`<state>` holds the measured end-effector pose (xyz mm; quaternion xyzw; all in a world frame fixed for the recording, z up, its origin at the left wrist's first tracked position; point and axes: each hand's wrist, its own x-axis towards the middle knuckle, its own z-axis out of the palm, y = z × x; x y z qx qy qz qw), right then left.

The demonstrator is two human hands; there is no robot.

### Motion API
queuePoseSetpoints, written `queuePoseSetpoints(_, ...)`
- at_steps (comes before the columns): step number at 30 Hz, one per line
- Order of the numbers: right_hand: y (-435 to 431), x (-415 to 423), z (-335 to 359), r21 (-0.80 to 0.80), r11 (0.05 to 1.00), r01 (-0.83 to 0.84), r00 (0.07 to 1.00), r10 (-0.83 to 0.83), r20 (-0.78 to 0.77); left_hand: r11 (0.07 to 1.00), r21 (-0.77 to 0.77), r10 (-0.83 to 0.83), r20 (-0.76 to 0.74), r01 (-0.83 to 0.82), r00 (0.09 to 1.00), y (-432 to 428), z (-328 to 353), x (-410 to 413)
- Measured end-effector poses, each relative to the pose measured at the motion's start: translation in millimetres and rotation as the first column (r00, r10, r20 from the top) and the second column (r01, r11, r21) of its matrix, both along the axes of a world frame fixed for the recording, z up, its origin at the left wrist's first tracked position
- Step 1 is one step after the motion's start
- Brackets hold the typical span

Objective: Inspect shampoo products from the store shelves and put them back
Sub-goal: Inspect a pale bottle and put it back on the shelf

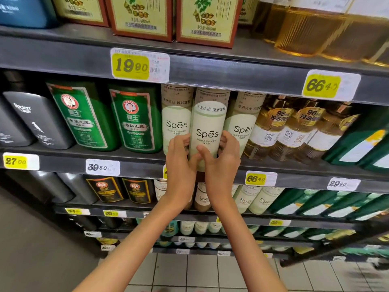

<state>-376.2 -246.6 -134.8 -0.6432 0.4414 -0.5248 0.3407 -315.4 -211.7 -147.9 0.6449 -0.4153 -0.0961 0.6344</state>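
Spes bottle (207, 127): pale green body, beige upper band, black lettering. Green bottles (84, 116): white-edged labels, red round emblem. Black bottles (37, 121): white print. Amber bottles (271, 131): gold labels. Shelf (231, 70): dark grey. Price tags (130, 65): yellow, black digits. Boxes (143, 15): cream, red-brown border.

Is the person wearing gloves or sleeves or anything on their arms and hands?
No. The left hand and right hand are bare, with no gloves, rings or watch showing. Both forearms are bare too; no sleeve reaches into view.
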Motion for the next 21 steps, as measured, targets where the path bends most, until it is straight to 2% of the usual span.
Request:
queuePoseSetpoints(7,-2.5,6.9,-5.0,0.014,1.0,0.022,0.998,-0.023,0.065,0.999,-0.023,0.047,0.076,-0.046,0.996,-10.6,-5.6,-3.1)
queuePoseSetpoints(11,0.1,4.9,-8.0,-0.058,0.996,0.07,0.997,-0.072,-0.038,0.997,0.017,0.076,0.139,-0.079,0.987,-11.2,-7.1,-2.4)
queuePoseSetpoints(13,5.7,-1.3,-12.9,-0.003,1.0,0.02,1.0,-0.02,-0.021,0.996,0.074,0.038,0.138,-0.049,0.99,-5.2,-11.5,-1.4)
queuePoseSetpoints(16,12.2,-11.9,-20.2,0.13,0.987,-0.092,0.995,0.096,-0.018,0.986,0.164,-0.009,0.061,-0.001,0.998,3.0,-17.4,-0.5)
queuePoseSetpoints(21,5.9,-13.6,-16.8,0.213,0.964,-0.158,0.983,0.173,-0.054,0.98,0.199,-0.033,0.024,0.028,0.999,-0.4,-13.2,-1.7)
